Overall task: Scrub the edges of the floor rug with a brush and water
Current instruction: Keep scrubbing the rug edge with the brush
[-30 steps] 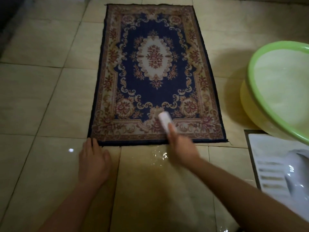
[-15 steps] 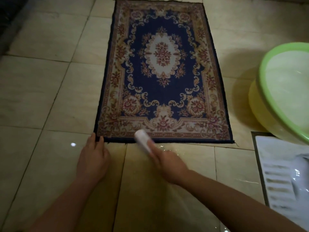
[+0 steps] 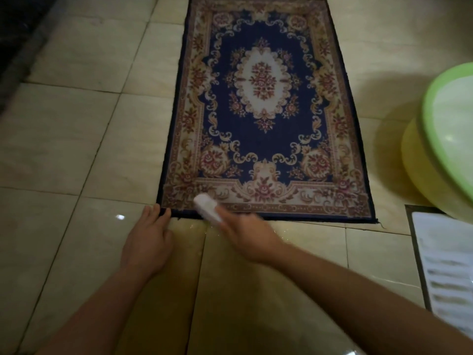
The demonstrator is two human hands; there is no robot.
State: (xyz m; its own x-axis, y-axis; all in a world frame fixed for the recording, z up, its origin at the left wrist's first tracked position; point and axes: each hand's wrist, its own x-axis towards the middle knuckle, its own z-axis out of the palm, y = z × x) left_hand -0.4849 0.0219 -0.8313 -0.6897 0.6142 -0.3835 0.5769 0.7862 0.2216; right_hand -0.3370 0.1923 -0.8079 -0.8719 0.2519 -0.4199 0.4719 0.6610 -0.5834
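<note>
A blue and beige patterned floor rug [image 3: 263, 111] lies flat on the tiled floor. My right hand [image 3: 245, 237] grips a white brush [image 3: 207, 207] that lies on the rug's near edge, left of the middle. My left hand [image 3: 148, 242] rests flat on the tile, and its fingertips touch the rug's near left corner. Water glistens on the tile just in front of the rug's near edge.
A yellow basin with a green rim [image 3: 440, 139] holding water stands at the right, close to the rug's right side. A white squat toilet pan [image 3: 448, 272] is set in the floor at the lower right. Dark wall at the upper left.
My right hand has swept the brush leftward along the rug's near edge, from right of the middle to near the left corner. My left hand has stayed at the corner.
</note>
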